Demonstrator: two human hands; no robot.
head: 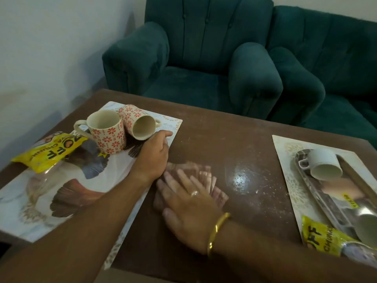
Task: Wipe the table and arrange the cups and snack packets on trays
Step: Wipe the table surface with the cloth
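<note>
Left hand (152, 158) gripped the patterned tray (67, 180) edge, likely steadying it; floral cups (108, 131) and yellow snack packet (47, 152) lay beyond it. Right hand (187, 205) lay open, flat on the dusty desk (234, 144), apparently wiping.

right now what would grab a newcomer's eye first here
The two hands at the centre: the right hand lies flat and motion-blurred on the dusty brown table, while the left hand holds the edge of the left tray. On that tray two red-flowered cups stand out, one upright and one tipped over, beside a yellow snack packet.
</note>
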